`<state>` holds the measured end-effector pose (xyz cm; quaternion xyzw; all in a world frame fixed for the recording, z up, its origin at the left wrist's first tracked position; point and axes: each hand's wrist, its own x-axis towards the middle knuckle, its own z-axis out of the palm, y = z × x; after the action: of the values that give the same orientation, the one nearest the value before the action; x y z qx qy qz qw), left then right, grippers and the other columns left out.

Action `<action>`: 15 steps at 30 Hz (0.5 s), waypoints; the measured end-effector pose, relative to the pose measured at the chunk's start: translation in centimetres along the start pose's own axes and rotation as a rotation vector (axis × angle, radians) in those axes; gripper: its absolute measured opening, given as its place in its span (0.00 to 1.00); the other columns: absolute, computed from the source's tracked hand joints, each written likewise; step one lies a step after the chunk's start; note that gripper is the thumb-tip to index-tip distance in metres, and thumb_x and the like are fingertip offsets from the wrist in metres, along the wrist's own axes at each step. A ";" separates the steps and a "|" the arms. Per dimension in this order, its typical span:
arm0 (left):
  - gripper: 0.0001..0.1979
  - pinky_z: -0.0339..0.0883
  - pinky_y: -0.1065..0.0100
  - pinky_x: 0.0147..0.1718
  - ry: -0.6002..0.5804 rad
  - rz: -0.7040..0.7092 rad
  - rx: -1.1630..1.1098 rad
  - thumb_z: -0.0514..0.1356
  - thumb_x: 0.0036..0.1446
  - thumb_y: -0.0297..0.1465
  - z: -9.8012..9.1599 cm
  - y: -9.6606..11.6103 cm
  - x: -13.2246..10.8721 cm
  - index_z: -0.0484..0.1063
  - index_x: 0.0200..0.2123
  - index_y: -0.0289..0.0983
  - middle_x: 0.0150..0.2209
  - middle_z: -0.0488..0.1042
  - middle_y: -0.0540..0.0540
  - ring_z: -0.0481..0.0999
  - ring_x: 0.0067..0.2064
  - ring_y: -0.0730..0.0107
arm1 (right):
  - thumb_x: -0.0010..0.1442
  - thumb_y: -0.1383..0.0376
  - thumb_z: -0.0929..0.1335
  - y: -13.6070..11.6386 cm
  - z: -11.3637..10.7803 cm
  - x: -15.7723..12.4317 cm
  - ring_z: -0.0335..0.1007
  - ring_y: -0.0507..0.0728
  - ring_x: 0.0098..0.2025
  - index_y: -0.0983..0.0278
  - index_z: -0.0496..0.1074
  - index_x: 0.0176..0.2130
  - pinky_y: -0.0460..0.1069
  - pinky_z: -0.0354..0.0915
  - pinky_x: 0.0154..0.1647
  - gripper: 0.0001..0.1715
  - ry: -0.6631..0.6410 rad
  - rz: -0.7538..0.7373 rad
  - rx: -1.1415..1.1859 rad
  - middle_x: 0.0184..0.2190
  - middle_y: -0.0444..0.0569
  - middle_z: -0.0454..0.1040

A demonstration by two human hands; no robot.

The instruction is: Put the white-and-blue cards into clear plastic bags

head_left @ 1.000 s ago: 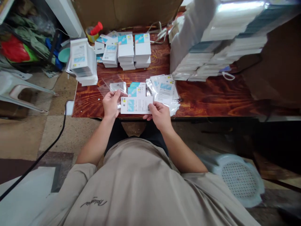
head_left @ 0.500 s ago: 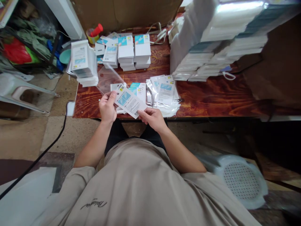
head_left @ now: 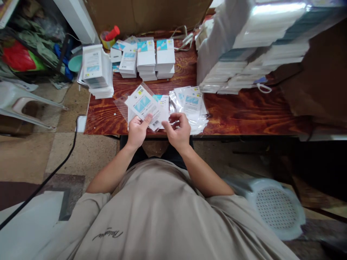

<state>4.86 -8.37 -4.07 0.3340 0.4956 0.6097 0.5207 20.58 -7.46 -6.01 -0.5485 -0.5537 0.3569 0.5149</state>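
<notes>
My left hand [head_left: 138, 131] grips the lower edge of a white printed card [head_left: 144, 104] with a blue picture, its thumb lying on top. Clear plastic [head_left: 121, 107] shows past the card's left and upper edges; whether the card is inside it or over it I cannot tell. Just right of the card, my right hand [head_left: 178, 130] is half curled, thumb and forefinger apart, with nothing visible between them. Underneath and beside the held card lie more printed cards [head_left: 163, 102], partly covered. To the right rests a pile of bagged cards [head_left: 192, 103] in clear plastic.
Stacks of cards [head_left: 146, 59] line the back of the wooden table [head_left: 244, 115], with a taller stack [head_left: 93, 66] at its left end. A tall wrapped pile [head_left: 233, 68] fills the right rear. A tape roll [head_left: 106, 42] and a red object [head_left: 112, 33] sit behind.
My left hand has moved right, from the card's upper left to its lower edge. My right hand has let go of the card's corner. The clear plastic has shifted close around the card.
</notes>
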 end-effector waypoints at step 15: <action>0.21 0.68 0.47 0.58 0.203 0.080 1.258 0.69 0.57 0.45 -2.9 1.7 4.9 0.76 0.45 0.35 0.52 0.78 0.30 0.76 0.57 0.42 | 0.58 0.47 0.73 3.9 -7.5 4.9 0.79 0.63 0.36 0.65 0.76 0.50 0.62 0.77 0.40 0.30 0.184 0.076 -0.122 0.38 0.54 0.81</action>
<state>0.52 -4.32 -3.79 0.5347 0.7929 0.2494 0.1524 29.40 -3.42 -7.24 -0.6301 -0.5035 0.2898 0.5152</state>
